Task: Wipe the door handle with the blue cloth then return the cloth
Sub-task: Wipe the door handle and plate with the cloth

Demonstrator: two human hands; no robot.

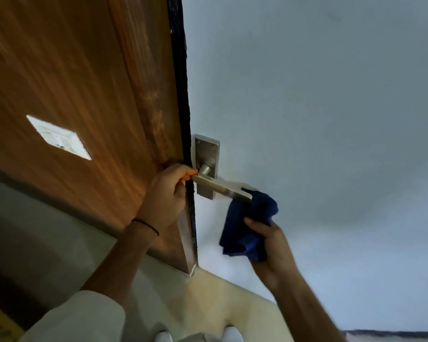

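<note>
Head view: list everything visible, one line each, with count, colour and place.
door: one, pale blue-grey, right
door handle: one, silver lever on a screwed backplate, centre, by the door's edge
blue cloth: one, dark blue, bunched at the lever's free end
wood panel: one, brown, left
switch plate: one, white, on the wood panel
floor: cream, bottom
left hand: black wristband, fingers at the door's edge by the lever's pivot
right hand: fingers gripping the cloth

Indoor doorway, most likely in a home or similar building. Indicators: a pale painted door (pixel 307 95) with a metal lever handle (pixel 220 190), a wood-grain wall panel (pixel 72 82) carrying a white switch plate (pixel 59 137), and a tiled floor (pixel 195 292).
</note>
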